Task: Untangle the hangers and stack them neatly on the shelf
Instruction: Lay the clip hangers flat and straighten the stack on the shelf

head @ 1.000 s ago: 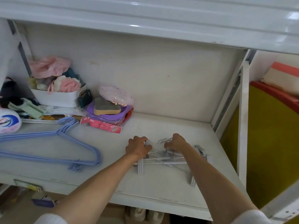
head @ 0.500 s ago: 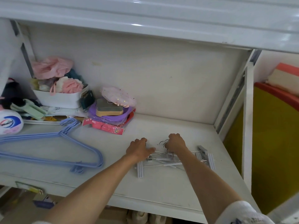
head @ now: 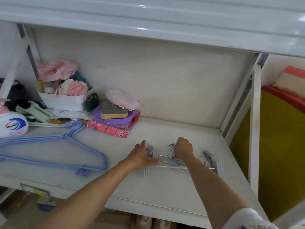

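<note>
1. "Walch" in white letters on a blue swirl, printed on the white pump bottle [head: 12, 124] at the shelf's left edge.
2. Red packet [head: 109, 129] under the purple bowl: printed characters, too small to read.

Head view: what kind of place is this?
Probably a home storage or laundry cupboard. A white shelf holds blue hangers, grey clip hangers, a basket of cloth odds and a Walch soap bottle.
</note>
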